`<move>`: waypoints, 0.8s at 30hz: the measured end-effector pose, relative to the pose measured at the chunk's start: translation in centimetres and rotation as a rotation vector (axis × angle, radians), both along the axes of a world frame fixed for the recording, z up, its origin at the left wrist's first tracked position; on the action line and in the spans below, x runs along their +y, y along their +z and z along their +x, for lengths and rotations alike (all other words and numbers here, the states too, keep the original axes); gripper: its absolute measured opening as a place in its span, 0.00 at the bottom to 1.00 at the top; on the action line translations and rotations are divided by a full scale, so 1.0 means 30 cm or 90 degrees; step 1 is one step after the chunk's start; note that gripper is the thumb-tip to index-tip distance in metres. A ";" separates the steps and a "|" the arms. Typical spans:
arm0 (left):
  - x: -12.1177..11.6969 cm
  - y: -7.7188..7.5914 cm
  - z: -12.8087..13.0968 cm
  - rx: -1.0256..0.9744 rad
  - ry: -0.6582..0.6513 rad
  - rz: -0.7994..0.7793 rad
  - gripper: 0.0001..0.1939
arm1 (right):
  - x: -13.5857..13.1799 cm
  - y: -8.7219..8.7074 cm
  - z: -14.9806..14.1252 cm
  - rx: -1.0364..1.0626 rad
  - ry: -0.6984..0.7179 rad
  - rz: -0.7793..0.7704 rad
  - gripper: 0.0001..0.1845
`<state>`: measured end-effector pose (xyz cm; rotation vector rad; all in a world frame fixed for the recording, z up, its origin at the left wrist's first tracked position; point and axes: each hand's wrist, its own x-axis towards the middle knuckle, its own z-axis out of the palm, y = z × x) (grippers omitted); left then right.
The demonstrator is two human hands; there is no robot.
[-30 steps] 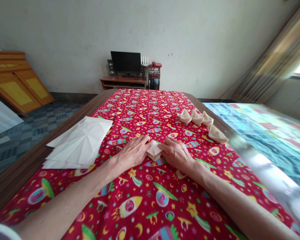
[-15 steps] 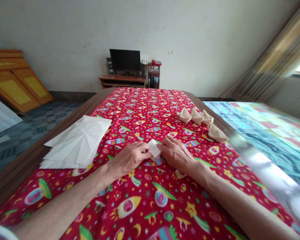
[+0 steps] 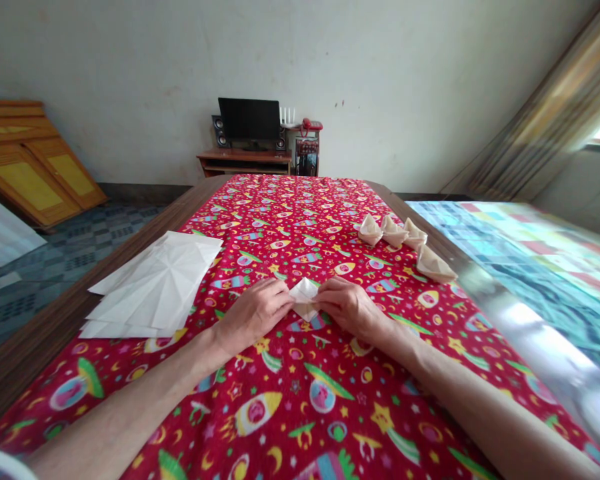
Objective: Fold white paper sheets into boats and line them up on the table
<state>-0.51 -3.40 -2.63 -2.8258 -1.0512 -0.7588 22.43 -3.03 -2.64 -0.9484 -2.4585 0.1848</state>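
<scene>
A small folded white paper (image 3: 305, 298), diamond-shaped from above, is between my hands at mid-table. My left hand (image 3: 264, 308) pinches its left corner. On the opposite corner, the fingers of my right hand (image 3: 349, 304) are closed too. Both thumbs are mostly hidden. To the left lies a loose stack of creased white paper sheets (image 3: 163, 283), with fold lines fanning out from a centre on the top one. Several folded paper pieces shaped like little boats (image 3: 394, 233) stand at the right, one of them (image 3: 435, 265) nearer to me.
A red patterned cloth (image 3: 300, 380) covers most of the brown table (image 3: 145, 250). Beyond the far end stand a monitor (image 3: 250, 121) and a red telephone (image 3: 311, 125). A wooden cabinet (image 3: 35, 160) is at the left, a bed with a coloured cover (image 3: 525, 267) at the right.
My fingers have shifted their grip to the side corners of the folded paper. It now looks wider and more evenly diamond-shaped. The stack and the boat-shaped pieces have not moved.
</scene>
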 end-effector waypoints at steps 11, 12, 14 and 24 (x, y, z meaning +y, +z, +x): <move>0.036 -0.028 -0.006 -0.124 0.038 -0.173 0.02 | -0.002 -0.001 -0.019 0.065 -0.144 -0.102 0.12; 0.037 -0.026 -0.006 -0.132 0.037 -0.177 0.02 | -0.002 -0.001 -0.019 0.059 -0.150 -0.103 0.12; 0.040 -0.027 -0.005 -0.145 0.037 -0.174 0.03 | -0.003 -0.002 -0.018 0.048 -0.160 -0.102 0.12; 0.045 -0.041 -0.008 -0.078 0.048 -0.112 0.03 | -0.003 -0.017 -0.030 -0.012 -0.196 -0.042 0.12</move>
